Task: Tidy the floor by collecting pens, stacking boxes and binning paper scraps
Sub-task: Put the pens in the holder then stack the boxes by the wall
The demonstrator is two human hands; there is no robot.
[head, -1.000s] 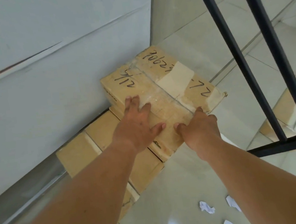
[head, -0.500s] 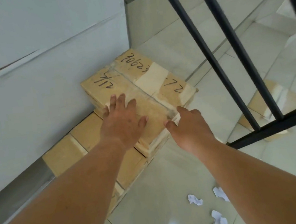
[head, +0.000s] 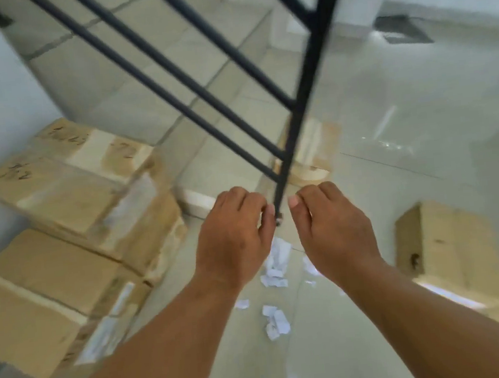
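Motion blur smears the marker writing on the stacked cardboard boxes [head: 66,189] by the wall. Left hand [head: 234,236] and right hand [head: 335,226] hover loosely curled, empty, hiding some paper scraps [head: 273,266] on the floor.

writing on the top box [head: 65,180] blurred, lower box [head: 34,322] cut off.

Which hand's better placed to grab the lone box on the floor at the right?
Right, probably. The right hand hangs empty on the same side as the lone box, nothing between them. The left hand, also empty, would have to cross over the paper scraps.
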